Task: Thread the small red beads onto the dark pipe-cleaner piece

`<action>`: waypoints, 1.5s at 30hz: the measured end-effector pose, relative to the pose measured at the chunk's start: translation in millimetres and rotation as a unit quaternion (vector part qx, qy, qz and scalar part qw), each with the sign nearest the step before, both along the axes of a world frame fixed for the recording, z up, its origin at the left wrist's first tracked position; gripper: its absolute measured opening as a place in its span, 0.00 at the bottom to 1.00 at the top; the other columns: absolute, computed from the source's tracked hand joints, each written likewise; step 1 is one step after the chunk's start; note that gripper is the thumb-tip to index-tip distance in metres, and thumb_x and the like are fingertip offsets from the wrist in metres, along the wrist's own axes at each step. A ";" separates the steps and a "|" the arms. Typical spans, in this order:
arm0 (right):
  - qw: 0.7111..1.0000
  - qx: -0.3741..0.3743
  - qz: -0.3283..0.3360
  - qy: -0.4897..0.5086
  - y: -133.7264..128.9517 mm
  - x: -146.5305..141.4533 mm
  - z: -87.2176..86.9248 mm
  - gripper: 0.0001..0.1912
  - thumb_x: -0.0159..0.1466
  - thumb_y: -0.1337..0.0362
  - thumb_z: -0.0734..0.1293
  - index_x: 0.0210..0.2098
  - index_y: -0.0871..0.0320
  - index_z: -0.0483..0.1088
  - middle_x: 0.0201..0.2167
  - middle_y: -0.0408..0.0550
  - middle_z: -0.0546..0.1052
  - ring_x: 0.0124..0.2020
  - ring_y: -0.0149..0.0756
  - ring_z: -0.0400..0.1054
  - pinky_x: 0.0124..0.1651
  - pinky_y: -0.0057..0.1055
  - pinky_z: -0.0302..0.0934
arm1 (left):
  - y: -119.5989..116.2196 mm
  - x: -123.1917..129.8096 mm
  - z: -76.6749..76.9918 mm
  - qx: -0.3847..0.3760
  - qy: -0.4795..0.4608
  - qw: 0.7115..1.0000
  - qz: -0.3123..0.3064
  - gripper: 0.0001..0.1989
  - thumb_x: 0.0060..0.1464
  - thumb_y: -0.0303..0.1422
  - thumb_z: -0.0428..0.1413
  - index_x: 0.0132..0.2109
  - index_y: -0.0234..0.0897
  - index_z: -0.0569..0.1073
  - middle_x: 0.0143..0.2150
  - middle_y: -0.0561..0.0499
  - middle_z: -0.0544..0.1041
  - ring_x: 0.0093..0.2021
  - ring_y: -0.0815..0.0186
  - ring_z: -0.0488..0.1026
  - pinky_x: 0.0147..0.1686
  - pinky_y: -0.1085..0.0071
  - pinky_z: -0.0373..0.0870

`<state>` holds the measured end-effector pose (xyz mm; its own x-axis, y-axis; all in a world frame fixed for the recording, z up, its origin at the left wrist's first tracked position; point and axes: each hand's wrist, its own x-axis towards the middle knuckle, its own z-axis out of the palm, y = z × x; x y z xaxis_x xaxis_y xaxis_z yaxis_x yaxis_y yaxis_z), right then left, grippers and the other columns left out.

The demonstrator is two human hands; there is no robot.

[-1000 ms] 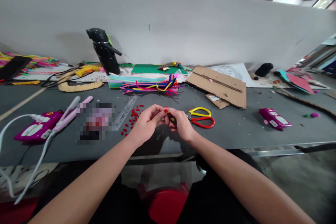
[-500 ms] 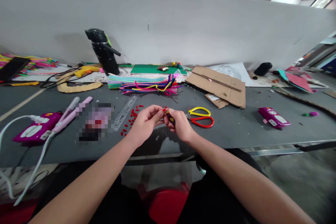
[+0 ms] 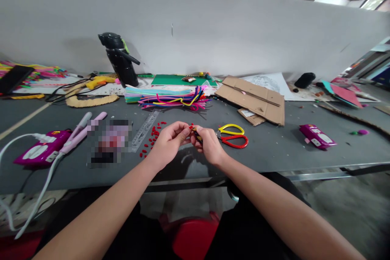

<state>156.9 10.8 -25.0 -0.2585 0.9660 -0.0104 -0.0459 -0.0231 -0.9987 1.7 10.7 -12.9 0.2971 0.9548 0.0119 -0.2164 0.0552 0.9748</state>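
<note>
Both hands meet over the table's front half. My left hand (image 3: 174,140) is closed, thumb and forefinger pinching a small fuzzy red piece (image 3: 191,128). My right hand (image 3: 208,142) is wrapped round a small dark tool with yellowish marks (image 3: 197,135), its tip close to the red piece; the fingers cover most of it, so its kind is unclear. Left of my left hand, several short red pieces (image 3: 153,134) lie scattered beside a clear plastic ruler (image 3: 144,130). Just beyond my right hand rest scissors with one yellow and one red handle (image 3: 233,136), their blades partly hidden.
Behind the hands lies a bundle of coloured pipe cleaners (image 3: 167,97). Cardboard (image 3: 252,99) is at back right, a black flask (image 3: 120,61) at back left. A pink hair straightener (image 3: 81,136) and purple packs (image 3: 42,148) sit left; another purple pack (image 3: 317,136) is right.
Almost nothing differs. The view has shifted very slightly; both hands keep the same grip and place.
</note>
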 end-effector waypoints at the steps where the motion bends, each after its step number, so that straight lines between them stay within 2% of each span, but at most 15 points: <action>1: 1.000 0.000 -0.002 -0.003 -0.1 0.1 -0.5 0.25 0.69 0.50 0.54 0.23 0.59 0.64 0.17 0.38 0.57 0.19 0.27 0.48 0.22 0.26 0.44 | 0.2 0.0 -0.6 0.000 0.001 1.000 0.000 0.16 0.55 0.44 0.64 0.38 0.36 0.73 0.32 0.54 0.77 0.35 0.69 0.76 0.43 0.70 0.76; 5: 1.000 0.000 -0.010 -0.011 -1.1 0.8 -0.7 0.28 0.69 0.46 0.55 0.22 0.59 0.65 0.16 0.39 0.58 0.19 0.27 0.49 0.22 0.27 0.45 | 1.0 0.2 -2.1 0.000 0.010 1.000 0.004 0.17 0.54 0.45 0.64 0.38 0.36 0.73 0.32 0.53 0.77 0.35 0.68 0.76 0.44 0.68 0.76; 11: 1.000 0.003 0.001 -0.002 -2.9 0.6 3.5 0.24 0.69 0.53 0.53 0.22 0.58 0.63 0.16 0.38 0.57 0.19 0.27 0.48 0.23 0.27 0.44 | 0.4 0.5 -1.3 0.008 0.011 1.000 -0.001 0.16 0.55 0.45 0.63 0.37 0.35 0.73 0.32 0.53 0.77 0.35 0.67 0.76 0.44 0.68 0.76; 16: 1.000 0.009 -0.003 -0.001 -3.7 -0.5 1.9 0.23 0.69 0.54 0.53 0.23 0.58 0.63 0.17 0.38 0.57 0.19 0.27 0.49 0.23 0.27 0.44 | -0.3 0.6 -0.3 0.005 0.015 1.000 0.000 0.16 0.55 0.45 0.63 0.37 0.35 0.72 0.32 0.53 0.77 0.35 0.68 0.76 0.43 0.69 0.76; 25: 1.000 0.005 -0.010 -0.005 -4.5 -0.1 0.3 0.29 0.70 0.45 0.54 0.22 0.58 0.64 0.16 0.38 0.57 0.19 0.27 0.48 0.22 0.27 0.44 | 0.9 0.3 -1.7 0.002 0.008 1.000 0.006 0.17 0.54 0.44 0.65 0.37 0.35 0.72 0.31 0.54 0.76 0.35 0.68 0.75 0.43 0.69 0.76; 30: 1.000 -0.002 -0.005 -0.006 -3.6 0.8 -0.7 0.26 0.70 0.49 0.53 0.22 0.58 0.63 0.16 0.38 0.56 0.18 0.28 0.47 0.22 0.27 0.43 | 0.4 1.1 -2.4 0.004 0.011 1.000 0.003 0.17 0.55 0.45 0.64 0.37 0.35 0.72 0.33 0.53 0.76 0.35 0.68 0.76 0.44 0.68 0.77; 36: 1.000 0.024 -0.016 -0.012 -4.5 -0.5 1.0 0.23 0.69 0.54 0.53 0.22 0.58 0.63 0.17 0.39 0.57 0.20 0.28 0.48 0.24 0.27 0.44 | 0.3 1.5 -1.4 0.015 0.014 1.000 0.000 0.17 0.56 0.45 0.63 0.37 0.35 0.72 0.32 0.53 0.77 0.35 0.67 0.76 0.43 0.68 0.77; 45: 1.000 0.004 -0.022 -0.020 -4.8 -0.4 0.6 0.29 0.69 0.45 0.54 0.22 0.58 0.64 0.16 0.39 0.58 0.19 0.28 0.49 0.23 0.27 0.45 | 0.6 0.1 -3.2 0.011 0.008 1.000 0.000 0.16 0.55 0.44 0.64 0.37 0.35 0.72 0.32 0.54 0.75 0.35 0.69 0.74 0.43 0.70 0.76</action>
<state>156.5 6.0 -24.4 -0.2154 0.9764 -0.0128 -0.0063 -0.0145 -0.9999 1.8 11.3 -16.2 0.2971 0.9545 0.0270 -0.1998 0.0345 0.9792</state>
